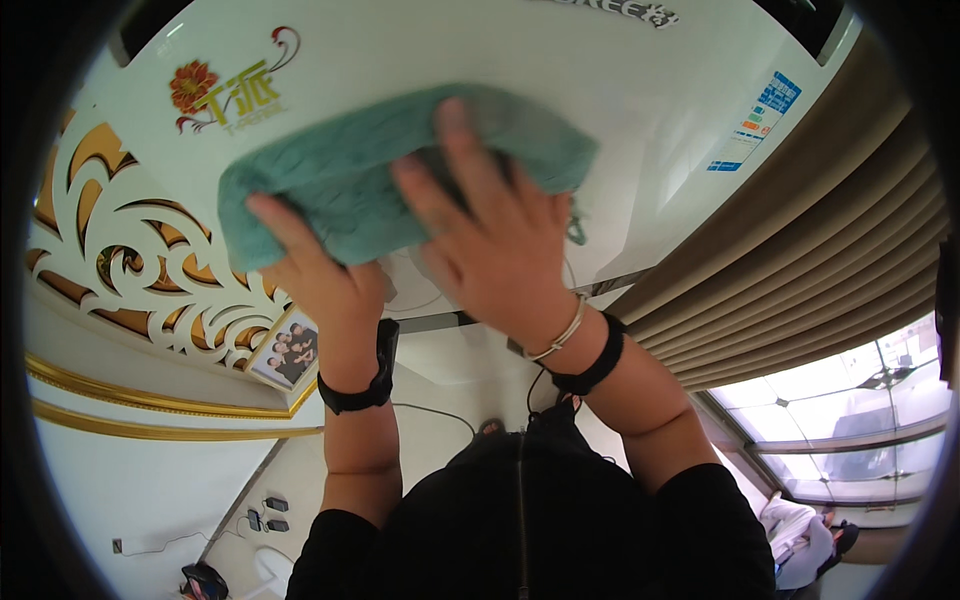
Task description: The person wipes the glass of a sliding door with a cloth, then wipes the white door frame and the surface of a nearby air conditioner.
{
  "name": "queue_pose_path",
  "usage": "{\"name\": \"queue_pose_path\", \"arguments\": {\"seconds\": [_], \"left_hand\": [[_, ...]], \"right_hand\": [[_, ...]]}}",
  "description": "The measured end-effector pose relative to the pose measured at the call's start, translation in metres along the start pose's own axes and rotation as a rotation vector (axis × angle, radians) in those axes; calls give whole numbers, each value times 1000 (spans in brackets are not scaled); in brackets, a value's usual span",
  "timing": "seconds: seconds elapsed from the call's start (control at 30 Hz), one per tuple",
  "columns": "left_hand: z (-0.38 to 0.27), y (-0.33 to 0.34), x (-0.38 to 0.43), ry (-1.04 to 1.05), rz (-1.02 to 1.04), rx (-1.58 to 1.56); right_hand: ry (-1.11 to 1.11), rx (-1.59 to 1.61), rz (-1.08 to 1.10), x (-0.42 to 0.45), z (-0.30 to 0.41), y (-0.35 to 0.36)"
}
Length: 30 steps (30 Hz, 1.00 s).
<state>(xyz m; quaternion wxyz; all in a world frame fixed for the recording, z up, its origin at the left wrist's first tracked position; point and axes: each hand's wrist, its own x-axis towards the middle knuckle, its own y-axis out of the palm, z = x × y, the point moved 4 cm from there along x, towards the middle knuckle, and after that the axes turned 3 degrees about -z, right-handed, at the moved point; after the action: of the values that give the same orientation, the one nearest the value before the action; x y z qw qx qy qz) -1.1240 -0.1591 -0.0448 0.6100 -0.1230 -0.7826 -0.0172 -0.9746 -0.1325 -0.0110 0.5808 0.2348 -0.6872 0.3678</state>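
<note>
A green plush cleaning cloth (352, 172) lies spread across the white front panel of a Gree air conditioner (420, 52). My right hand (495, 232) is pressed on the cloth's right half, fingers spread and blurred. The cloth's lower left edge is in my left hand (322, 277), with the index finger lying over it and the other fingers partly hidden. A small loop hangs from the cloth's right end. The panel bears a flower decal (193, 86) with lettering at upper left and a blue-and-white label (754, 124) at right.
To the left stand a white carved screen (172, 262) and a framed group photo (289, 349) by a gold-trimmed ledge (172, 409). Brown curtains (780, 262) and a window (840, 420) are at right. Power adapters (274, 517) lie on the floor; a seated person (799, 536) appears at lower right.
</note>
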Motion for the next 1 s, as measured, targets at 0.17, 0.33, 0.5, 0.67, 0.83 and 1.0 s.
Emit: {"name": "queue_pose_path", "arguments": {"seconds": [0.17, 0.33, 0.5, 0.67, 0.83, 1.0], "left_hand": [[-6, 16, -56, -161, 3, -42], [-28, 42, -127, -144, 176, -236], [-64, 59, -137, -90, 247, -303], [-98, 85, -156, 139, 309, -142], [-162, 116, -160, 240, 303, -48], [-238, 166, -179, 305, 332, -9]], "right_hand": [[-145, 14, 199, -31, 7, 10], [-85, 62, 335, -70, -9, 1], [-111, -32, 380, -94, -38, -20], [-29, -62, 385, -125, -82, -48], [99, 2, 367, -142, -141, -93], [366, 17, 461, -154, -218, -153]]}}
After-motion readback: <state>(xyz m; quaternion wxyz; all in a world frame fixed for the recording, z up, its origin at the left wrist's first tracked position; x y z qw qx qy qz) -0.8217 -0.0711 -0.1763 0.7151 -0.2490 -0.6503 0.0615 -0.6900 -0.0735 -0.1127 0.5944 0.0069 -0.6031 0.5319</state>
